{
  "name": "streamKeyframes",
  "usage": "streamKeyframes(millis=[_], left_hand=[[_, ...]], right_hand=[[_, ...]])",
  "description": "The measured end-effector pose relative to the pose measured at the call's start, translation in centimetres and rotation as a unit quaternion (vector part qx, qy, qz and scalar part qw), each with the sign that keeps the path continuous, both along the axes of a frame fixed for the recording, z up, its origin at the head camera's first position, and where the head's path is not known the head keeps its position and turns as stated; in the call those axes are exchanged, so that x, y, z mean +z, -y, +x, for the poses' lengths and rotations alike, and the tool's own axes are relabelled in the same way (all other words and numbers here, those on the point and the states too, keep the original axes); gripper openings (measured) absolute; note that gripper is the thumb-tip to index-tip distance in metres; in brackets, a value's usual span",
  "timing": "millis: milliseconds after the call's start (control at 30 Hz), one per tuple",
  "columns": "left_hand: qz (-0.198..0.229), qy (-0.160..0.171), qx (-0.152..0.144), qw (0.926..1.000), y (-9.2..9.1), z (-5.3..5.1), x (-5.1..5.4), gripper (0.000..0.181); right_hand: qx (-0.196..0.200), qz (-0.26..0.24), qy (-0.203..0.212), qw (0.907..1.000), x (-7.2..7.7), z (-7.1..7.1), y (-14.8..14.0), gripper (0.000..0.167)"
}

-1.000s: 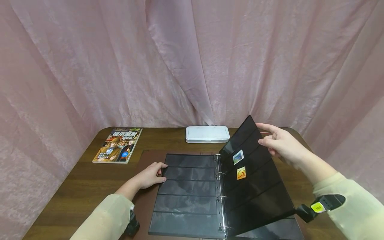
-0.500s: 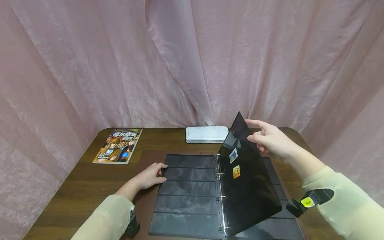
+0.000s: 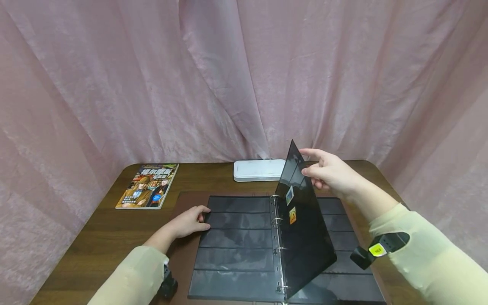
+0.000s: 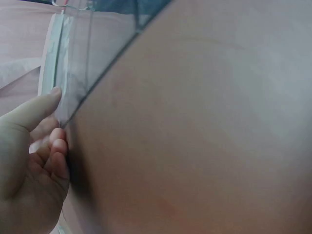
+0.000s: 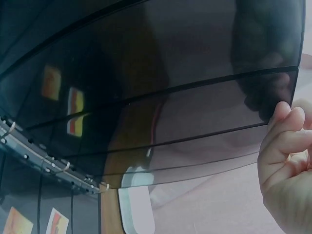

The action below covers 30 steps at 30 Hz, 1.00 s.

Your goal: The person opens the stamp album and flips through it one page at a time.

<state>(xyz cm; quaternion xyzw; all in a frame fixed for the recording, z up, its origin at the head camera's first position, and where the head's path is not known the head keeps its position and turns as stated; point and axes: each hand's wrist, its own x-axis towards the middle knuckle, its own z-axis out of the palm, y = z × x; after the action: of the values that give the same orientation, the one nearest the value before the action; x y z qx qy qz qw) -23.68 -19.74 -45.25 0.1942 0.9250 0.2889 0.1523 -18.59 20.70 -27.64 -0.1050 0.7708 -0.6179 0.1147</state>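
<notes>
An album with black pocket pages lies spread in the head view. Its left page (image 3: 236, 258) is flat; another page (image 3: 305, 237) stands steeply tilted from the metal rings (image 3: 280, 248), with two small stamps (image 3: 292, 215) on its left-facing side. My right hand (image 3: 329, 173) pinches the upper outer edge of that raised page; the right wrist view shows my fingertips (image 5: 282, 112) at its edge. My left hand (image 3: 187, 222) rests by the left page's outer edge, thumb and index finger touching it. In the left wrist view, my relaxed left hand (image 4: 36, 161) is at a page corner.
A white case (image 3: 259, 170) lies behind the album at the table's back edge. A colourful magazine (image 3: 146, 186) is at the back left of the wooden table (image 3: 110, 237). The album's brown cover (image 3: 187, 254) shows around the pages. A pink curtain (image 3: 228, 84) hangs behind.
My right hand has moved left with the raised page, which now stands steeper and shows more of the right page beneath. My left hand has stayed at the left page's edge.
</notes>
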Motion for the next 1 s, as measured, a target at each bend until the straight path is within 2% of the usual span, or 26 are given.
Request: streamKeyframes(millis=[233,433,633,933,967,1000], left_hand=[[0.015,-0.008,-0.005,0.9998,-0.1,-0.3,1.3,0.053],[0.023,-0.011,-0.01,0.9996,-0.9,-0.9,3.4,0.061],[0.047,-0.022,-0.017,0.9985,-2.6,-1.4,6.3,0.067],[0.105,-0.001,-0.016,0.9944,-5.4,-1.5,10.8,0.066],[0.109,0.005,-0.014,0.9939,-5.8,-1.1,11.6,0.065],[0.115,0.009,-0.013,0.9932,-6.0,-1.1,12.0,0.066]], right_hand=[[0.003,-0.004,0.005,1.0,0.2,0.0,0.7,0.067],[0.004,-0.016,0.008,0.9998,0.3,-0.1,0.9,0.067],[0.009,-0.016,0.002,0.9998,0.3,-0.3,1.3,0.068],[0.012,-0.031,0.005,0.9994,0.1,-0.6,2.3,0.069],[0.012,-0.031,0.006,0.9994,0.1,-0.6,2.5,0.069],[0.011,-0.031,0.006,0.9994,0.1,-0.7,2.6,0.069]])
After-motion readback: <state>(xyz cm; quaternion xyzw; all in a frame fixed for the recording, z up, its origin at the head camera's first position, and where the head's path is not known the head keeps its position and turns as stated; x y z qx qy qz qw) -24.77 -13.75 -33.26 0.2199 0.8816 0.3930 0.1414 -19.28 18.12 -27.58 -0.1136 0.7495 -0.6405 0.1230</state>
